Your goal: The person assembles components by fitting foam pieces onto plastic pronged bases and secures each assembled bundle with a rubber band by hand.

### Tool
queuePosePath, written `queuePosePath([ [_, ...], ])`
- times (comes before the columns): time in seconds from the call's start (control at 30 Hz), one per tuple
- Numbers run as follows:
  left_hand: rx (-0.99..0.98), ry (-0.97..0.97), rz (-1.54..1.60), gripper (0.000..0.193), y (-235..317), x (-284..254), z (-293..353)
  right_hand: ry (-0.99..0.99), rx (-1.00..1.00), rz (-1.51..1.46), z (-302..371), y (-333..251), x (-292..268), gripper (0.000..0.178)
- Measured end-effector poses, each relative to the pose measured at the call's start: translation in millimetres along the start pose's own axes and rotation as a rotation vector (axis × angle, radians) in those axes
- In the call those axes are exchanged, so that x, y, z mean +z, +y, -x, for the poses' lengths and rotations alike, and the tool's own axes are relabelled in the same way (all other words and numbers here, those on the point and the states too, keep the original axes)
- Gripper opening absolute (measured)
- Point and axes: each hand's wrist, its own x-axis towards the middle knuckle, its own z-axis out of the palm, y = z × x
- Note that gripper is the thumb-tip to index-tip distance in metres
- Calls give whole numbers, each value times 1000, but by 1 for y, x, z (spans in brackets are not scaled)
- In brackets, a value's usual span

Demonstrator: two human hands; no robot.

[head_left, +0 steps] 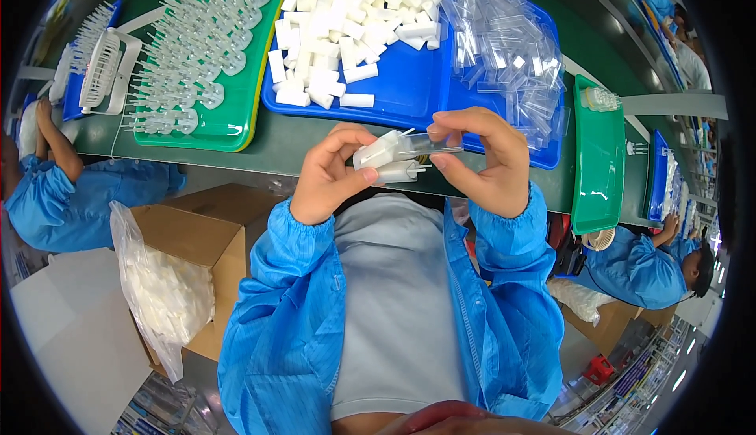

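My left hand (324, 175) is closed round two white blocks. The upper white block (379, 150) and the lower white block (396, 172) each have thin pale stems sticking out to the right. Between thumb and fingers, my right hand (492, 155) pinches a clear plastic sleeve (421, 144). The sleeve's left end meets the upper block; how far it goes over the block I cannot tell. Both hands are just in front of the blue tray (413, 88) heaped with loose white blocks (339, 22). Clear plastic sleeves (504, 49) lie piled beside them at the right.
A green tray (232, 129) at the left carries rows of clear stemmed parts (193, 49). Another green tray (596, 171) stands at the right, with a few clear parts at its far end. An open cardboard box (189, 234) is below left. Co-workers in blue sit on both sides.
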Motion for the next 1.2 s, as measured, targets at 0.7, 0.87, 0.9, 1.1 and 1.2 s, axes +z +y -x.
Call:
queuePosePath([
  [0.7, 65, 11, -225, 26, -2, 4, 0, -157, 99, -3, 2, 7, -9, 25],
  [0.87, 50, -14, -276, 28, -2, 3, 1, -182, 88, -77, 4, 9, -12, 24],
  [0.9, 50, -14, -275, 28, -2, 4, 0, -182, 66, -64, 4, 7, -12, 25],
  [1.1, 19, -22, -241, 29, 1, 5, 0, -186, 10, 52, -1, 3, -18, 24],
  [1.2, 7, -20, -241, 31, 0, 4, 0, -223, -47, 132, -3, 1, -23, 21],
])
